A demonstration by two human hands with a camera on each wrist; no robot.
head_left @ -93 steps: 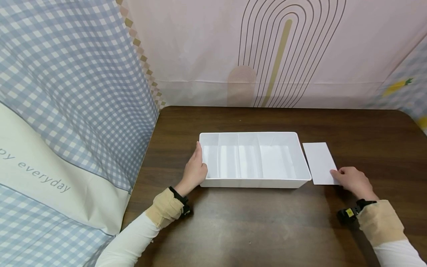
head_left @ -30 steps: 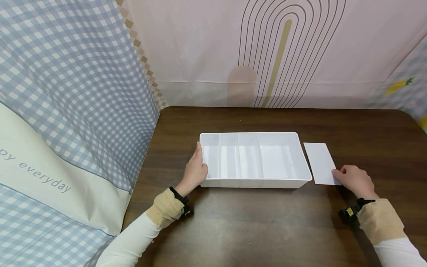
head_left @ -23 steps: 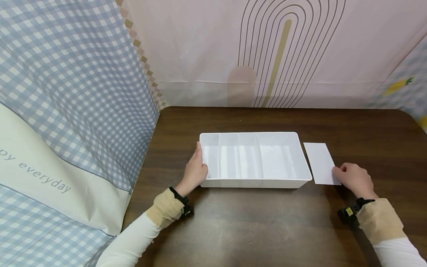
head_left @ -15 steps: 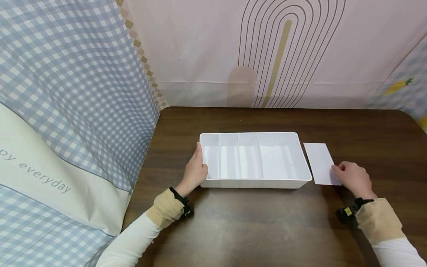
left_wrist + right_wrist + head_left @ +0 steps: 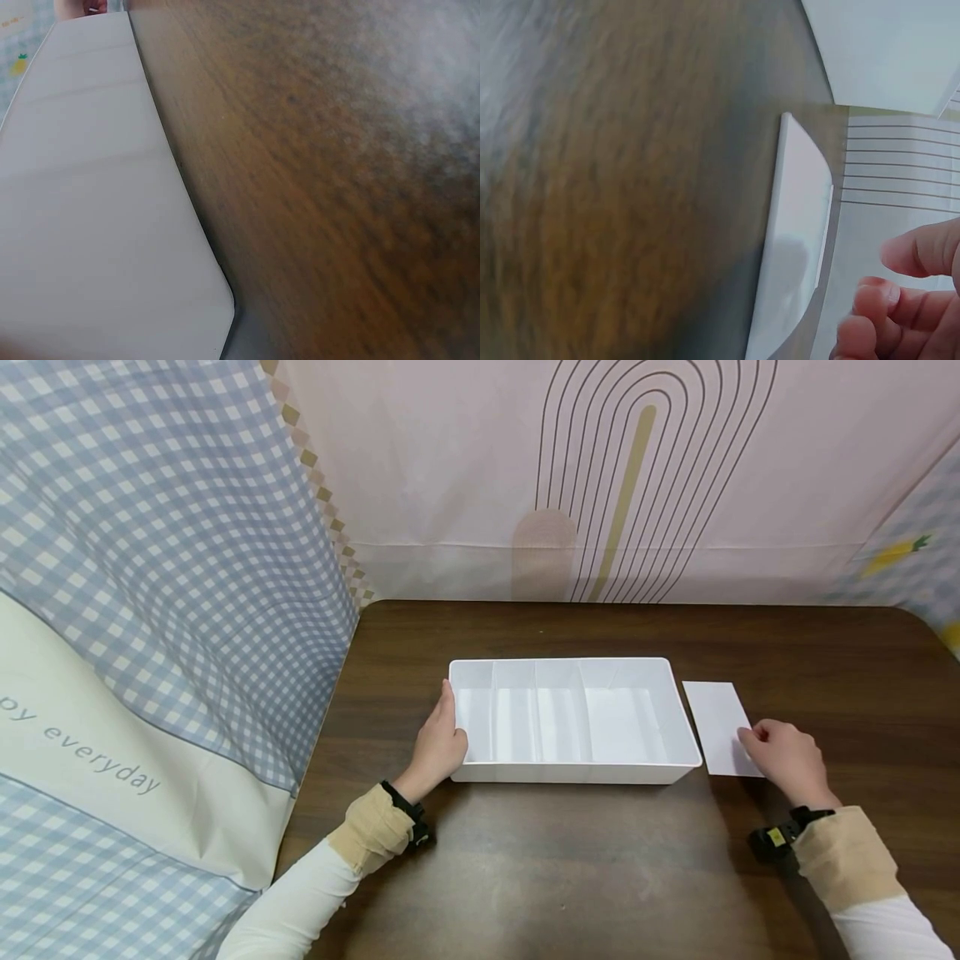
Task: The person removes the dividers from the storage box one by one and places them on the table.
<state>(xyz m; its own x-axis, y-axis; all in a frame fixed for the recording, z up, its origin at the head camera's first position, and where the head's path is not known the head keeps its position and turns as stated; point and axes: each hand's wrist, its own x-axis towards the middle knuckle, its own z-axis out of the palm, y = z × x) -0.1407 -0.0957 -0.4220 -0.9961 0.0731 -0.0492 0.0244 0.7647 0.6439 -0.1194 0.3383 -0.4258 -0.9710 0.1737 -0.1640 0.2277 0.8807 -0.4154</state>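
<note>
A long white box [image 5: 562,772] with several compartments stands on the table. At its left end, my left hand [image 5: 433,745] grips the side, fingers along the outside wall and thumb by the rim. In the left wrist view the box's front wall [image 5: 105,202] fills the left. To the right of the box lies a flat white rectangular piece [image 5: 716,722], thin-edged in the right wrist view; its kind is unclear. Over its near right corner is my right hand [image 5: 789,762], fingers loosely bent. The right wrist view shows a gap between thumb and fingers, with nothing held.
The brown wooden table [image 5: 555,868] reaches back to a pink patterned cloth [image 5: 435,468]. A blue checked cloth [image 5: 202,543] hangs along the table's left edge. Only a narrow gap separates the box from the flat white piece.
My right hand has shifted a little left and away from me, from the white piece's right edge to over its corner. The piece has slid slightly right since the earliest frame. My left hand stays put.
</note>
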